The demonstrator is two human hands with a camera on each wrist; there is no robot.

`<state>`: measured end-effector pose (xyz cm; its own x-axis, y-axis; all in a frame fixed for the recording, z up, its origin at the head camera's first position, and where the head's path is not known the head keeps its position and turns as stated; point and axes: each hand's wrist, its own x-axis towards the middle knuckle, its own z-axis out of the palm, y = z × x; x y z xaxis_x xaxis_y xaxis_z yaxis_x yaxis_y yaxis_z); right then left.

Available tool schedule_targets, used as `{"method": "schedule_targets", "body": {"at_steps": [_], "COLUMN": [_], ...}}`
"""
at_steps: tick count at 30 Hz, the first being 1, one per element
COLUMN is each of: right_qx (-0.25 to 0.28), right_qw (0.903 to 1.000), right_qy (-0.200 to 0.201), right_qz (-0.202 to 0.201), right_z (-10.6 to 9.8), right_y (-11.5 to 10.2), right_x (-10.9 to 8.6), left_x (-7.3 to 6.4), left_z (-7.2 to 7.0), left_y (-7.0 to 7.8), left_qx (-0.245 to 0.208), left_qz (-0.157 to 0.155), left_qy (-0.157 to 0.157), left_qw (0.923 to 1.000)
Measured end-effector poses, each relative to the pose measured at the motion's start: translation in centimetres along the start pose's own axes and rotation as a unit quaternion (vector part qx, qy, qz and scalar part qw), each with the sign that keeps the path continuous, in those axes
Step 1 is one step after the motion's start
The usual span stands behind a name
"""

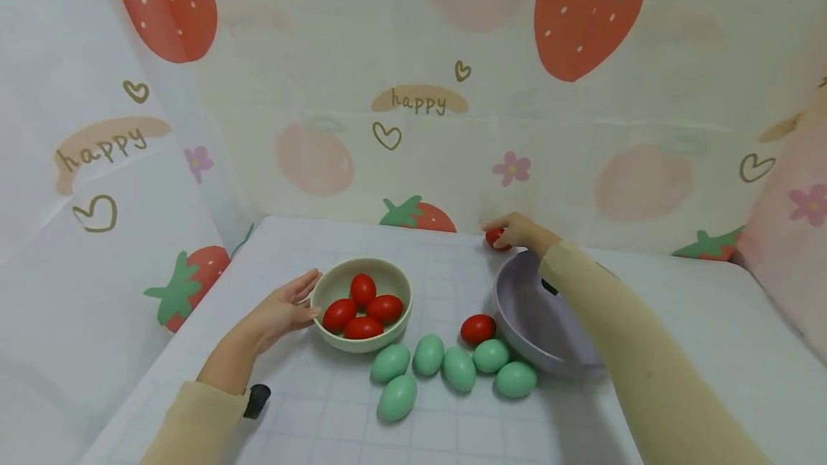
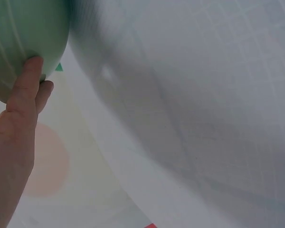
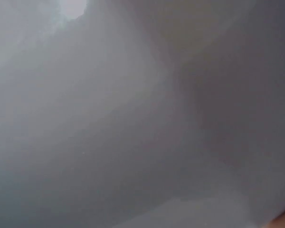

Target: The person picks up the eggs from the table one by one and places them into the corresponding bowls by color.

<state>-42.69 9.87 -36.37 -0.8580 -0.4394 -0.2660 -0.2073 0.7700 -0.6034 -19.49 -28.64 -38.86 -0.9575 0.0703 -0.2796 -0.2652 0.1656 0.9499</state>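
My right hand (image 1: pixel 522 232) reaches over the grey-purple basin (image 1: pixel 530 321) and holds a red egg (image 1: pixel 496 239) at the table's back edge. Its fingers come down over the egg from above. At the left, my left hand (image 1: pixel 284 311) rests against the side of a pale green bowl (image 1: pixel 323 339), fingers extended along the outside and thumb at the rim. Several red eggs (image 1: pixel 363 291) lie in that bowl. In the left wrist view, the fingertips touch the outer wall of the bowl (image 2: pixel 31 33). The right wrist view is mostly a blurred grey surface.
Between bowl and basin, several mint-green eggs (image 1: pixel 459 369) lie on the white gridded table (image 1: pixel 336 422). Another red egg (image 1: pixel 478 329) lies by the basin's left side. A strawberry-patterned curtain (image 1: pixel 413 163) rises behind the table and along its sides.
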Motion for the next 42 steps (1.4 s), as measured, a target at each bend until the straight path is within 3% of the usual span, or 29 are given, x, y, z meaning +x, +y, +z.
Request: {"method": "schedule_targets", "body": {"at_steps": [3, 7, 10, 13, 16, 21, 24, 31, 42], "right_qx": [0.004, -0.003, -0.013, -0.009, 0.006, 0.017, 0.034, 0.087, 0.200], "right_qw": [1.0000, 0.9999, 0.9997, 0.9989, 0.9982, 0.9961, 0.9958, 0.9933, 0.9748], "right_qy": [-0.001, -0.003, -0.010, -0.014, -0.009, -0.005, 0.012, 0.061, 0.096], "right_qz": [-0.001, -0.009, 0.018, 0.044, 0.058, 0.087, 0.084, 0.047, -0.026], "right_z": [-0.2, 0.0, 0.8, 1.2, 1.1, 0.6, 0.6, 0.5, 0.0], "right_y": [0.7, 6.4, 11.5, 14.1, 12.4, 4.6, 1.7, 0.4, -1.0], "right_x": [1.3, 7.5, 13.1, 15.6, 13.9, 6.2, 2.8, 0.9, -1.6], "left_x": [0.0, 0.0, 0.0, 0.0, 0.0, 0.0, 0.1, -0.1, 0.0], "left_z": [-0.1, -0.2, -0.2, -0.1, -0.1, -0.3, -0.3, -0.3, -0.2], "left_y": [0.0, 0.0, 0.0, 0.0, 0.0, 0.0, -0.2, -0.2, 0.0], "left_qx": [0.004, 0.008, 0.007, 0.003, -0.007, -0.011, -0.010, -0.016, -0.011], "left_qz": [0.001, 0.001, 0.002, 0.005, 0.010, 0.016, 0.017, 0.013, 0.014], "left_qy": [0.000, 0.000, -0.005, -0.013, -0.021, -0.026, -0.027, -0.022, -0.020], "left_qw": [1.0000, 1.0000, 1.0000, 0.9999, 0.9997, 0.9995, 0.9994, 0.9995, 0.9996]}}
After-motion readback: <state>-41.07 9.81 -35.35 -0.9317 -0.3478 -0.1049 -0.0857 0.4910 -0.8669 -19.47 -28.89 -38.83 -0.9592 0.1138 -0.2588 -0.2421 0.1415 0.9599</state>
